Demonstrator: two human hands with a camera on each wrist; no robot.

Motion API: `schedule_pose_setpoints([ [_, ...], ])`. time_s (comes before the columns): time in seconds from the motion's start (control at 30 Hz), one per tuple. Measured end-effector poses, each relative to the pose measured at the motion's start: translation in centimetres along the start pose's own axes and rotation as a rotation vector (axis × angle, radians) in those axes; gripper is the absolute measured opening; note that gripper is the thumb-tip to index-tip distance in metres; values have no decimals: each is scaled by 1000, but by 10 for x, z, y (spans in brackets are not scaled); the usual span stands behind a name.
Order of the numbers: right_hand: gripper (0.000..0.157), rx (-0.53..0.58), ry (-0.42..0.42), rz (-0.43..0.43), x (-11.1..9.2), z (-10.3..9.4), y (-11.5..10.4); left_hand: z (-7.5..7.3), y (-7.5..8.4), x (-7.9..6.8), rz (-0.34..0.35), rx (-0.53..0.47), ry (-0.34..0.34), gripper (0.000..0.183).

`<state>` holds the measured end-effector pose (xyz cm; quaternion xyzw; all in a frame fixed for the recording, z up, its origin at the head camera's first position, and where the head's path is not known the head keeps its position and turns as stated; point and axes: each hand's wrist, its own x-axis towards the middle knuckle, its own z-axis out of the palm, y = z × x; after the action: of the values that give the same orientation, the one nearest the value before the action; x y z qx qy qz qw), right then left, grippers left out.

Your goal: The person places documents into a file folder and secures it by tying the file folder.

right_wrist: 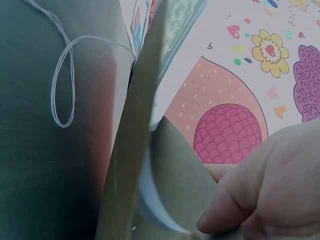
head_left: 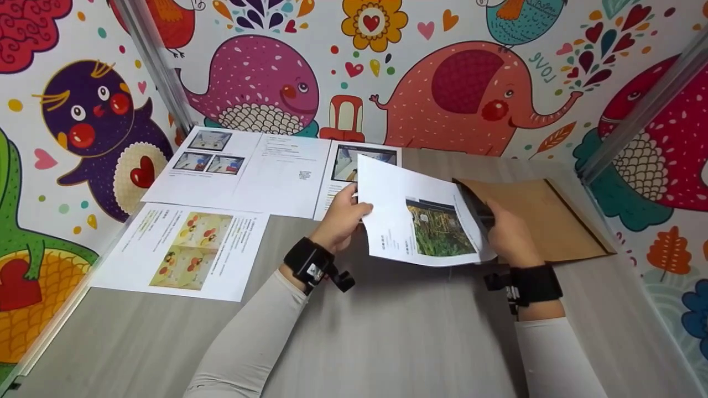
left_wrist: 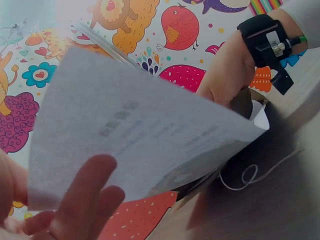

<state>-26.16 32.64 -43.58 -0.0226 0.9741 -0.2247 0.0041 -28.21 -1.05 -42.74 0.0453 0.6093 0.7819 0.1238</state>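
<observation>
My left hand (head_left: 338,221) pinches the left edge of a white printed sheet (head_left: 387,204), thumb on top. A green garden-like photo (head_left: 442,226) is printed on it. The sheet's right end sits at the mouth of a brown paper envelope (head_left: 547,215), which my right hand (head_left: 513,235) grips by its opening edge. In the right wrist view the thumb (right_wrist: 235,205) lies against the envelope's wall, and white paper curves inside the mouth. A thin white string (right_wrist: 53,95) hangs in a loop by the envelope. My right fingers are mostly hidden.
Printed sheets lie side by side at the back left of the grey table (head_left: 354,342), one with small photos (head_left: 215,190). Nearer me is a sheet with yellowish pictures (head_left: 116,265). A cartoon-patterned wall (head_left: 332,33) encloses the table behind and at the sides.
</observation>
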Motion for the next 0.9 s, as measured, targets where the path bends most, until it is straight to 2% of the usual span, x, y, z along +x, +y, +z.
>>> schedule_pose_setpoints([
  [0.27,66,13,-2,14,-1,-1,0,3,-11,14,-8,-19,20,46],
  [0.5,66,26,-4,26,-2,-5,0,-5,-19,21,-58,-39,77,44],
  [0.9,67,42,7,21,-1,-7,-2,-2,-12,18,-23,-10,123,47],
])
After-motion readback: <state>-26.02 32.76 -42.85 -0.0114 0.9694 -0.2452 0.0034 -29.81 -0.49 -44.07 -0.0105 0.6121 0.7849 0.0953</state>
